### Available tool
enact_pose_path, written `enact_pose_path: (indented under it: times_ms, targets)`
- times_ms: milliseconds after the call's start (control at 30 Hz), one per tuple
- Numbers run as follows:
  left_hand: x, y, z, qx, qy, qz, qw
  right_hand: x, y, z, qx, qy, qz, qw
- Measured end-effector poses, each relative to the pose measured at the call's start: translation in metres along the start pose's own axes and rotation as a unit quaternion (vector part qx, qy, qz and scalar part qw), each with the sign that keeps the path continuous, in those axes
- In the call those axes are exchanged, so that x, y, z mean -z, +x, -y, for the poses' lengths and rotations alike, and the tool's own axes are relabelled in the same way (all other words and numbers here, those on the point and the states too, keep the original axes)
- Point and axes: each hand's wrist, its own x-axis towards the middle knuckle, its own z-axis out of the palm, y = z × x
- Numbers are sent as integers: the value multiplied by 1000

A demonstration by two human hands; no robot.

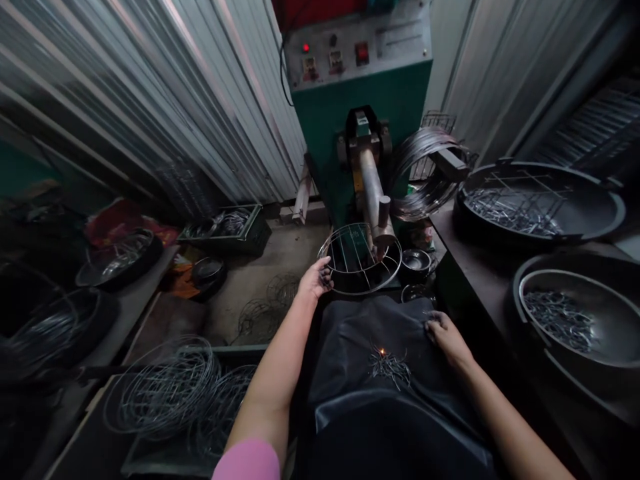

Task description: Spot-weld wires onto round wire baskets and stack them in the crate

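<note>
My left hand (317, 279) grips the left rim of a round wire basket (361, 270), its fingers wrapped round the wire. The basket's back edge lies under the arm of a green spot welder (371, 177), at the electrode tips. My right hand (443, 331) is closed in a pinch beside the right edge of the dark apron (345, 333); what it holds, if anything, is too small to name. A small pile of short wire pieces (391, 368) lies on the apron over my lap, with a glowing orange spark above it.
A thick wire coil (425, 175) hangs right of the welder arm. Black pans (613, 213) with wire parts stand on the right bench. Wire rings (167, 390) are heaped at the lower left. A green crate (257, 233) sits by the corrugated wall.
</note>
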Motion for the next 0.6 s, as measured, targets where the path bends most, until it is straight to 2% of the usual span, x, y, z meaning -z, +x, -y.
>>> enact_pose_path:
  times_ms: [167,367,533,600]
  targets:
    - [-3,-7,4,-1,-10,17,1000,3,-11,3,-3,10,15,1000]
    - [-7,-13,6,17,-23,2,1000,4,-18,0,43,-34,57,997]
    - [-12,-12,10,-21,-73,-9,997,0,-12,3,77,-53,30,995]
    - [-13,-11,11,-31,-73,-13,997,-1,-6,5,101,-95,39,990]
